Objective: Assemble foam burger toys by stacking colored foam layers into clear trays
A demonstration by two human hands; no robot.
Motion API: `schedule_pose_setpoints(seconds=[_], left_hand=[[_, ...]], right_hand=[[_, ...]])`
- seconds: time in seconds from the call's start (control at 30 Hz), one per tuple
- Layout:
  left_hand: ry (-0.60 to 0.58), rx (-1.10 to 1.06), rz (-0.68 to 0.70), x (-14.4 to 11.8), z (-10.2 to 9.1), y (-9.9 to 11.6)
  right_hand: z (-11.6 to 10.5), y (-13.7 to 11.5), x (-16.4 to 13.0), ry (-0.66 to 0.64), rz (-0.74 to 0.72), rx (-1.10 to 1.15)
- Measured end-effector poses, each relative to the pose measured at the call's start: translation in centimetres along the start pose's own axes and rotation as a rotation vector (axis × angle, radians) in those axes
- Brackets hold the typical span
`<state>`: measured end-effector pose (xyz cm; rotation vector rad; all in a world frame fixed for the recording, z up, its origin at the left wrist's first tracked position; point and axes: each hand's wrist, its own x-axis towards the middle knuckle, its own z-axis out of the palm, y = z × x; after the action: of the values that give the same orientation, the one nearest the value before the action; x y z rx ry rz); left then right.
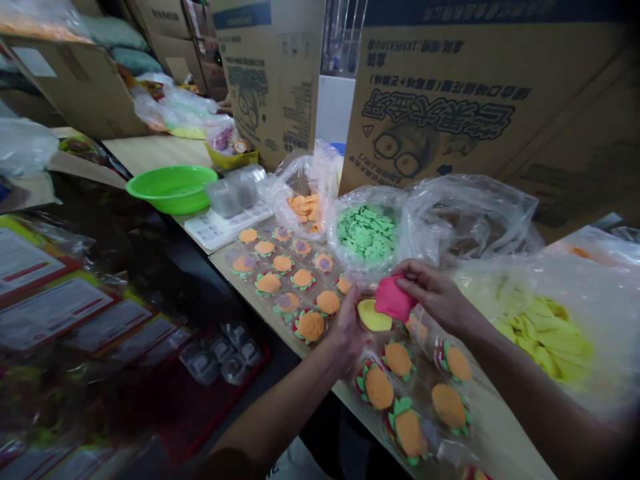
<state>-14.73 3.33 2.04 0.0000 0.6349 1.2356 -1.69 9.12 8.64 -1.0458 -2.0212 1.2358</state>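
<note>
My right hand pinches a soft, bright pink sheet-like piece between thumb and fingers. That piece overlaps the upper right edge of a yellow rounded slice. Curled around the slice's left side is my left hand; its lower fingers are partly hidden. Around both hands, toy-like burgers with orange tops and green and red layers sit in clear plastic cups in rows. Beyond my hands, a clear bag holds green leaf-like pieces. Flat yellow pieces lie in another bag at the right.
Orange pieces fill a bag at the back. A green basin, stacked clear cups and a white tray stand at the far left. Large cardboard boxes wall the back. A red tray sits lower left.
</note>
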Motion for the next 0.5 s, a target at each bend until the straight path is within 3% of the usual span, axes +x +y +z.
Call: schedule_pose_setpoints(seconds=[0.1, 0.33, 0.4, 0.5], left_hand=[[-0.09, -0.13, 0.051, 0.0, -0.4, 0.4], [-0.135, -0.204, 0.12, -0.8, -1.0, 1.5], [-0.142, -0.237, 0.126, -1.0, -1.2, 1.9], [-0.121, -0.265, 0.16, -1.1, -1.4, 2.7]], right_hand=[[2.3, -0.5, 0.6, -0.13, -0.072, -0.065], [5.1, -1.7, 0.3, -0.089, -0.263, -0.865], [5.0, -2.0, 0.3, -0.086, -0.315, -0.849], [4.4, -2.1, 0.7, -0.065, -0.303, -0.612]])
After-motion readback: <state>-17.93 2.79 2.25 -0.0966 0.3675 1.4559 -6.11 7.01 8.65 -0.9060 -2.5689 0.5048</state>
